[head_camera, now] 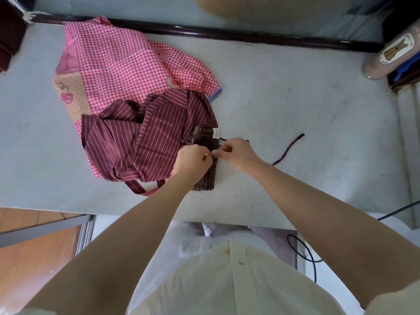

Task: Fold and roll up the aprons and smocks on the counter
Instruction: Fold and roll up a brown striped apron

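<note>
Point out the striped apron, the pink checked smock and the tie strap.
striped apron (156,137): head view, middle panel.
pink checked smock (113,55): head view, upper checked cloth.
tie strap (292,143): head view, its middle.

Probably a home utility or kitchen corner: a pale speckled stone counter (284,92) edged by a dark rail (227,35), orange floor tiles (34,269) below, a labelled canister (391,54) at its end.

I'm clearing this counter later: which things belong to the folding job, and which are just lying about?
Job: striped apron, its tie, pink checked smock, left hand, right hand.
Lying about: round canister, black cable.
</note>
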Demonstrator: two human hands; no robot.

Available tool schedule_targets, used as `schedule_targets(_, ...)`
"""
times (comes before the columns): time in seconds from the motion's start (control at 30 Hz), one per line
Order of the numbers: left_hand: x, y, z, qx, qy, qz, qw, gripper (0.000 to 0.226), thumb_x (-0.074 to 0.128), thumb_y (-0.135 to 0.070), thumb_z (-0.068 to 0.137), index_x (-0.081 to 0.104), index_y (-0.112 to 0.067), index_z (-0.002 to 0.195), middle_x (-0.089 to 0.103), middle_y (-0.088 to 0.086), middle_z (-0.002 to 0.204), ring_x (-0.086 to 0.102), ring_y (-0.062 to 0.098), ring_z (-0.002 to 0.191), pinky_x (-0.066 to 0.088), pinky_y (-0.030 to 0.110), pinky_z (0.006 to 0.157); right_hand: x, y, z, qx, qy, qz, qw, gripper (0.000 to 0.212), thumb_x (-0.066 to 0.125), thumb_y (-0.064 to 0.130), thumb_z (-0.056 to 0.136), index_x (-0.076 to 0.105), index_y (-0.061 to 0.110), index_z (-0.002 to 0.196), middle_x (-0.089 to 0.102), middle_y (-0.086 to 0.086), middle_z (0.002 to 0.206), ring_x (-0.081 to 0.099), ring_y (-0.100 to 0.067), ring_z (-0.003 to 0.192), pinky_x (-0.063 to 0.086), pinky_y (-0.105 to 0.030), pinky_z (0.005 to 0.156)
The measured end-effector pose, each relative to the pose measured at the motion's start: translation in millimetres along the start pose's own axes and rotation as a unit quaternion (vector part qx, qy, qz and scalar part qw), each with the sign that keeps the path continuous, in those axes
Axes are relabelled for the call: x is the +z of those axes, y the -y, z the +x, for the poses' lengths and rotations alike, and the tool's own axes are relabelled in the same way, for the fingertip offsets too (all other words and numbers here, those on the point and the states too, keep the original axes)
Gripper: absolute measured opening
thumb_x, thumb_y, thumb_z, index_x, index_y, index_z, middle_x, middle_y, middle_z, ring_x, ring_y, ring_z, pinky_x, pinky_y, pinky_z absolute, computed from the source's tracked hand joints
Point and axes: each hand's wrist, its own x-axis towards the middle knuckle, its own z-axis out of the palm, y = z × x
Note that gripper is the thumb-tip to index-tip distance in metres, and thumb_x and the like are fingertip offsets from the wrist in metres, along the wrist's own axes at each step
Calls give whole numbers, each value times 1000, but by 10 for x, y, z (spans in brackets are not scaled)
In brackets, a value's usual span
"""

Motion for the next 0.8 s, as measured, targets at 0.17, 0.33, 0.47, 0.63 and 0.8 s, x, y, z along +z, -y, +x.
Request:
schedule_targets(0.17,-28,68,-10,11,0,-36,999,24,62,-29,92,69,-7,86,69,5,78,64,20,74,51,35,75,75,68,-11,-43,2,59,997,13,66,26,90,67,15,85,61,4,85,51,-5,72,38,-20,68)
schedule_targets(0.33,-54,150,17,-18,11,-86,996,16,61,-27,94,69,-15,99,68,-6,85,64,11,79,48,22,75,108,83,-43,-88,31,121,988,35,50,-1,86,61,18,113,64,5,113,57,-8,75,48,-19,70)
schedule_targets(0.47,-63,195,34,-52,4,-130,990,14,61,-30,93,66,-17,91,71,-5,83,64,9,77,48,22,72,161,-26,44,-71,-9,-8,997,19,63,12,90,66,12,108,68,0,100,63,-13,90,51,-27,83)
schedule_targets(0.63,-98,200,101,-110,1,-192,975,16,62,-28,92,66,-13,86,73,-5,77,65,9,74,51,31,71,207,-90,32,-73,-77,-4,994,12,75,24,83,67,15,88,68,5,85,60,-8,72,48,-24,68)
schedule_targets(0.8,-102,190,77,-134,-12,-234,963,15,69,-30,87,71,-17,81,70,-2,77,65,15,72,56,41,75,361,-27,28,-94,-92,-21,991,11,79,26,78,70,20,80,65,7,83,54,-3,72,42,-20,67)
